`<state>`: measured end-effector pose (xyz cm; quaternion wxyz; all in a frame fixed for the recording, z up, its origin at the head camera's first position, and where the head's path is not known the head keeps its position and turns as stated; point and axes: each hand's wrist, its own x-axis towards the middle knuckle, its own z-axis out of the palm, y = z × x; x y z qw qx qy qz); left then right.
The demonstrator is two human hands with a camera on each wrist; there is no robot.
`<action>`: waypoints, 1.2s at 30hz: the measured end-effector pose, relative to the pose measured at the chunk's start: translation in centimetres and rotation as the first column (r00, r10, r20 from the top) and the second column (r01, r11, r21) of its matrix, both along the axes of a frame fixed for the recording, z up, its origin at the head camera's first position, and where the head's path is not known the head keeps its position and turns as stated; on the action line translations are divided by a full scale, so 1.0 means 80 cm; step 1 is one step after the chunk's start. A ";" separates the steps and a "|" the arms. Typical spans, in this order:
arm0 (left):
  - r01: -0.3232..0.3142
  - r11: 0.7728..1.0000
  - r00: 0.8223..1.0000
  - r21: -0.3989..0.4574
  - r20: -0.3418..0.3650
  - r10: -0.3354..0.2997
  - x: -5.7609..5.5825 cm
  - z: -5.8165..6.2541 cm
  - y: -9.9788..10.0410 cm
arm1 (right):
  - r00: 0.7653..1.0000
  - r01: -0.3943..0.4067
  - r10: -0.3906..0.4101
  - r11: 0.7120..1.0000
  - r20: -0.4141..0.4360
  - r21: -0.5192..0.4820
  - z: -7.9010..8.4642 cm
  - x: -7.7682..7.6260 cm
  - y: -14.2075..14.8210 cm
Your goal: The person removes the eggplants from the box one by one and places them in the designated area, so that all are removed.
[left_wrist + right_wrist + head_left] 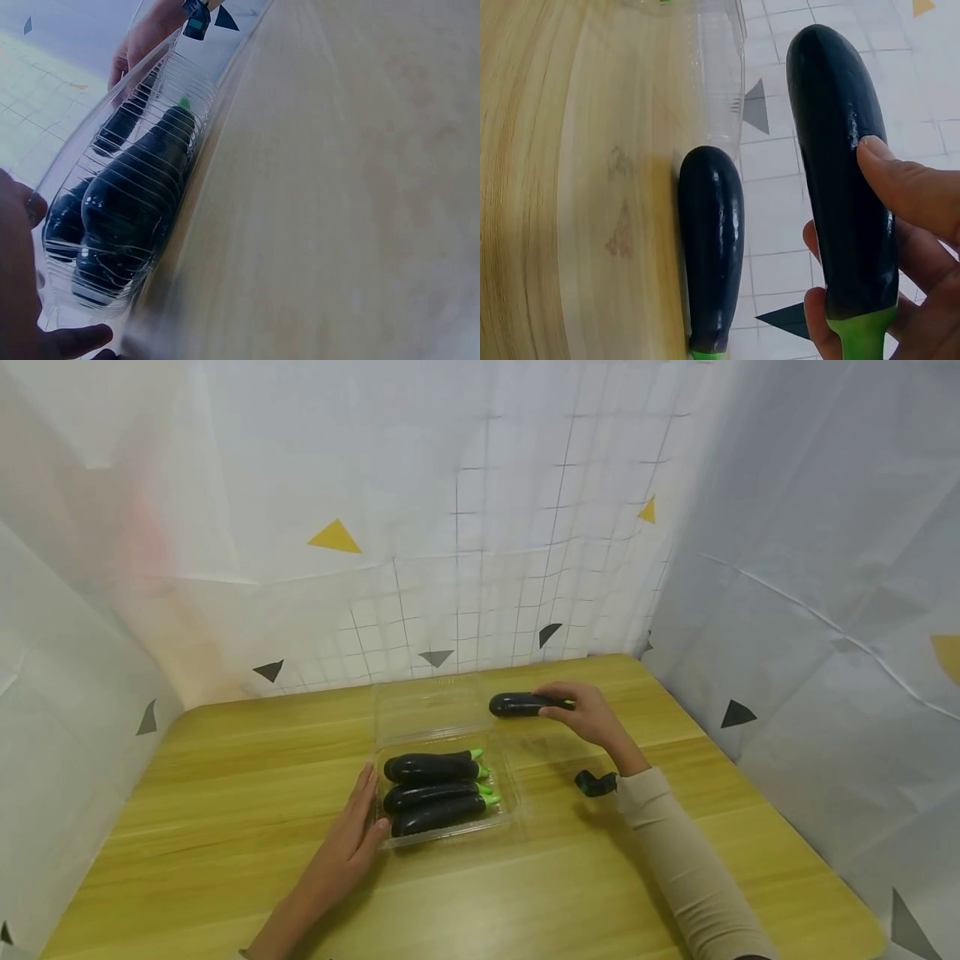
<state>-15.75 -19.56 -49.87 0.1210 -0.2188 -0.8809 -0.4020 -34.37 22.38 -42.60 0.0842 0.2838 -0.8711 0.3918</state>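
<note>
My right hand (pixel 588 714) grips a dark purple eggplant (pixel 844 180) with a green stem, thumb on one side and fingers on the other. Below it a second eggplant (pixel 712 240) lies on the table; the held one hides it in the head view. My left hand (pixel 348 835) rests against the left side of a clear plastic clamshell box (pixel 512 785), fingers extended along its wall. Several eggplants (pixel 438 816) lie side by side in the box, green stems to the right. The left wrist view shows them through the ribbed wall (pixel 196 82).
The box's clear lid (pixel 431 710) lies folded back towards the rear of the wooden table (pixel 247 802). White sheets (pixel 397 460) with triangles and grid lines stand behind and at both sides. A small black camera (pixel 596 783) sits at the right wrist.
</note>
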 end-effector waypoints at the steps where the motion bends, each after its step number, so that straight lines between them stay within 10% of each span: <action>1: 0.000 1.000 1.000 0.000 0.000 0.000 0.000 0.000 0.000 | 1.000 -0.003 0.003 1.000 0.000 0.000 0.000 0.000 0.001; 36: -0.004 1.000 1.000 0.004 -0.006 0.004 -0.001 -0.003 -0.001 | 0.997 0.058 -0.060 0.997 0.051 0.041 -0.012 -0.019 0.029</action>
